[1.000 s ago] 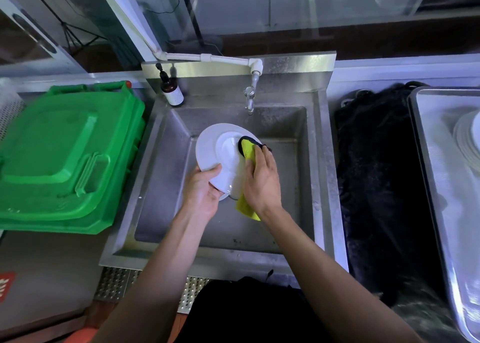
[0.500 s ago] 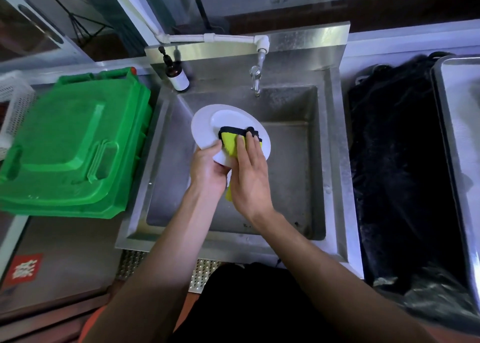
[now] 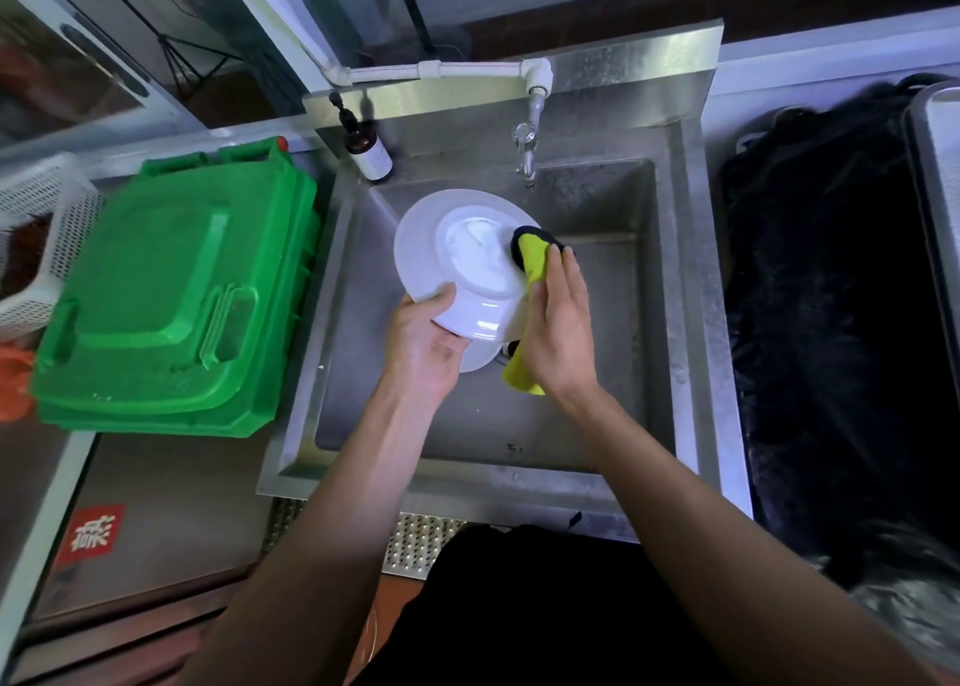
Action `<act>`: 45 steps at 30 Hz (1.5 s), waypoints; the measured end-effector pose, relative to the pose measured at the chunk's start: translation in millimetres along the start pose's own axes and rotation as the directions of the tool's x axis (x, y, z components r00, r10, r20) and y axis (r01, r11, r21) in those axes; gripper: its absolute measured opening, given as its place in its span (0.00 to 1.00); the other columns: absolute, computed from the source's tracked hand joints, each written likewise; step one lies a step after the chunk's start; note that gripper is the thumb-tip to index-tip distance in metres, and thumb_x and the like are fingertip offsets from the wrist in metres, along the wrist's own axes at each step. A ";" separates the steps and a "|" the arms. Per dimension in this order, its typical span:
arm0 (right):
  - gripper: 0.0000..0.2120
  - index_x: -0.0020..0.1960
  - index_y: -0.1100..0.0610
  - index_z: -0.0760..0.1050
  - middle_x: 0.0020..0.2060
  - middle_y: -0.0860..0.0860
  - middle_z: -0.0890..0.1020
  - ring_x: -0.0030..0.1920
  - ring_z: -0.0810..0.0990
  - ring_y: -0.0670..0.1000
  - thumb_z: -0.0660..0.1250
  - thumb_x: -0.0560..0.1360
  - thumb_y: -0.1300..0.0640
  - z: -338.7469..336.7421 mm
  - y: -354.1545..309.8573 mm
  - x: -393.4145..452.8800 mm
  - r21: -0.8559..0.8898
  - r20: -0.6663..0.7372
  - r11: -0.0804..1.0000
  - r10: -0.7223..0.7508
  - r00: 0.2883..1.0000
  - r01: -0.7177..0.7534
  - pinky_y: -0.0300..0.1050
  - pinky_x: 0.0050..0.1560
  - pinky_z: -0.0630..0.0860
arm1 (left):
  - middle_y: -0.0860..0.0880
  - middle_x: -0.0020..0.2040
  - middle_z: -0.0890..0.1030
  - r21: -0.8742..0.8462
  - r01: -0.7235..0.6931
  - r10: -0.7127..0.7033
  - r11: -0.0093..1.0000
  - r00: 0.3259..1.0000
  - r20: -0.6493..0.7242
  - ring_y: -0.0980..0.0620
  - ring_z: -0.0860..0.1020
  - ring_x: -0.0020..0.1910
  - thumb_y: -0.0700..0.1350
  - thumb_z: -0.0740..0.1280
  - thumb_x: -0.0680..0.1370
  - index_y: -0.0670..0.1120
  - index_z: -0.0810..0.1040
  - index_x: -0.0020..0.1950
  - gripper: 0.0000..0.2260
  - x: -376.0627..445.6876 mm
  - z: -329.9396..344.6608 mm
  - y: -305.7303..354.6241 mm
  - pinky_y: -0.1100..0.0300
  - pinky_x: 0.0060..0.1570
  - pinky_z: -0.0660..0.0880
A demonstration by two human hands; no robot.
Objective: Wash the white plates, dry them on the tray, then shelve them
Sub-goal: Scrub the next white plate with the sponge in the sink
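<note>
head view | white plate (image 3: 470, 264) tilted over the steel sink (image 3: 670, 290), glossy, wet, raised foot ring facing up | left hand (image 3: 423, 345) grips its near rim | right hand (image 3: 558, 332), fingers straight, presses yellow sponge cloth (image 3: 535, 259) on the plate's right edge

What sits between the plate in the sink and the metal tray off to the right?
The heap of black material lies between the sink and the tray; the plate would have to pass over it.

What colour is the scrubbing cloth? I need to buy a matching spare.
Yellow with a black edge, seen in the head view: the cloth is pressed against the white plate.
</note>
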State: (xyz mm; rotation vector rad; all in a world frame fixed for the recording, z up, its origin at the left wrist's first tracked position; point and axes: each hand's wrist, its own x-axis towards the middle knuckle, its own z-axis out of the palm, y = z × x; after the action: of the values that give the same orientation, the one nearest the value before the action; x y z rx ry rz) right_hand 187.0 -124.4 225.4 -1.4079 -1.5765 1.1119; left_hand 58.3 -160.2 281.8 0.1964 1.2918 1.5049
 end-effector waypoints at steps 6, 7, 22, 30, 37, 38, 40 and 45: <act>0.26 0.78 0.46 0.62 0.75 0.47 0.67 0.75 0.65 0.51 0.47 0.81 0.49 -14.2 4.0 26.4 0.047 -0.010 0.998 0.040 0.999 -0.040 0.57 0.75 0.64 | 0.45 0.59 0.84 0.082 0.019 -0.027 0.996 0.994 0.102 0.45 0.82 0.59 0.33 0.63 0.79 0.44 0.78 0.65 0.16 -4.1 -5.1 13.7 0.51 0.50 0.82; 0.26 0.78 0.46 0.62 0.75 0.48 0.68 0.75 0.66 0.52 0.47 0.81 0.48 -16.3 4.1 30.3 0.040 -0.011 0.998 0.052 0.999 -0.051 0.58 0.74 0.65 | 0.46 0.58 0.84 0.095 0.027 -0.038 0.995 0.992 0.121 0.45 0.82 0.58 0.33 0.63 0.79 0.45 0.79 0.63 0.16 -5.4 -6.3 14.9 0.51 0.49 0.82; 0.22 0.77 0.56 0.67 0.77 0.52 0.67 0.76 0.63 0.53 0.55 0.84 0.60 -23.3 -23.2 40.4 -0.109 0.097 0.979 -0.161 0.982 0.172 0.41 0.73 0.56 | 0.38 0.60 0.83 0.473 0.105 -0.218 0.875 0.957 0.192 0.41 0.83 0.56 0.34 0.71 0.69 0.39 0.79 0.63 0.22 -14.7 -16.0 4.8 0.47 0.52 0.81; 0.23 0.77 0.56 0.68 0.78 0.52 0.65 0.80 0.58 0.54 0.54 0.82 0.58 -1.8 -29.3 10.9 -0.031 0.242 0.936 -0.333 0.911 0.350 0.51 0.77 0.55 | 0.40 0.52 0.84 0.482 0.065 -0.189 0.874 0.959 0.213 0.43 0.83 0.50 0.32 0.68 0.66 0.40 0.81 0.59 0.21 -15.0 -14.9 -0.5 0.52 0.48 0.81; 0.22 0.75 0.58 0.70 0.78 0.53 0.66 0.80 0.58 0.54 0.57 0.82 0.62 4.0 -29.2 -1.4 0.087 0.261 0.914 -0.406 0.876 0.397 0.58 0.77 0.57 | 0.40 0.52 0.83 0.473 0.047 -0.146 0.880 0.974 0.175 0.44 0.82 0.52 0.24 0.60 0.75 0.35 0.78 0.61 0.18 -12.3 -14.8 0.8 0.58 0.45 0.80; 0.22 0.76 0.57 0.70 0.78 0.53 0.65 0.80 0.57 0.53 0.57 0.82 0.61 3.3 -27.5 -0.2 0.089 0.265 0.910 -0.413 0.871 0.404 0.58 0.77 0.57 | 0.39 0.54 0.82 0.472 0.048 -0.146 0.880 0.974 0.174 0.43 0.82 0.53 0.24 0.61 0.75 0.34 0.78 0.62 0.17 -12.3 -14.8 0.8 0.56 0.46 0.81; 0.22 0.77 0.57 0.68 0.79 0.52 0.64 0.81 0.56 0.52 0.57 0.84 0.60 0.6 -24.5 3.5 0.067 0.272 0.900 -0.433 0.860 0.432 0.57 0.78 0.56 | 0.37 0.57 0.82 0.458 0.056 -0.152 0.887 0.973 0.176 0.41 0.82 0.56 0.26 0.64 0.74 0.34 0.78 0.63 0.18 -12.8 -14.5 1.3 0.52 0.50 0.80; 0.22 0.78 0.56 0.65 0.80 0.54 0.61 0.81 0.56 0.55 0.54 0.85 0.58 -5.0 -15.9 19.2 -0.032 0.224 0.930 -0.349 0.910 0.365 0.50 0.80 0.54 | 0.40 0.56 0.84 0.428 0.092 -0.168 0.899 0.975 0.143 0.42 0.83 0.53 0.30 0.69 0.70 0.41 0.81 0.59 0.19 -12.7 -13.5 7.0 0.49 0.52 0.79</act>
State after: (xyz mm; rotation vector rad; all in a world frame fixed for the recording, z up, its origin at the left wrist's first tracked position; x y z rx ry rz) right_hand 183.5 -105.1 241.6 -1.0084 -1.9542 1.0152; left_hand 49.7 -176.9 288.1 0.5022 1.4409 1.0543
